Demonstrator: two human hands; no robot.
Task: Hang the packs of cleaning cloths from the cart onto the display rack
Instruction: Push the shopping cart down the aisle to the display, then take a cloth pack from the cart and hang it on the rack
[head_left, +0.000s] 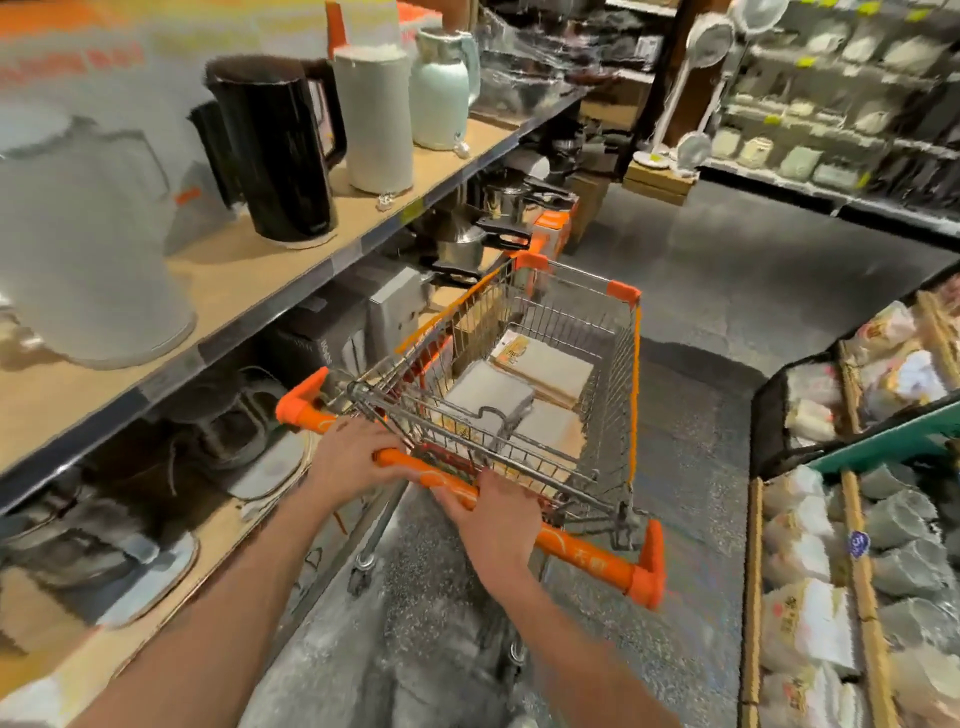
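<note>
Between shelving on both sides, a person is gripping a cart's orange handle bar (571, 545) w/ both hands. Left hand (353, 462) is wrapping its fingers (387, 470) closed over the bar near the left end. Right hand (498, 519) is curling fingers (491, 480) tight round the bar's middle. Just beyond the fingertips, packs of cleaning cloths (535, 374) are lying flat in the wire cart (618, 374). Kettles (275, 150) are standing on a shelf (244, 270) left of the hands.

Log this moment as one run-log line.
stage: moving cart | left hand: grips handle | right hand: grips handle | packs: in cart | hung: none
</note>
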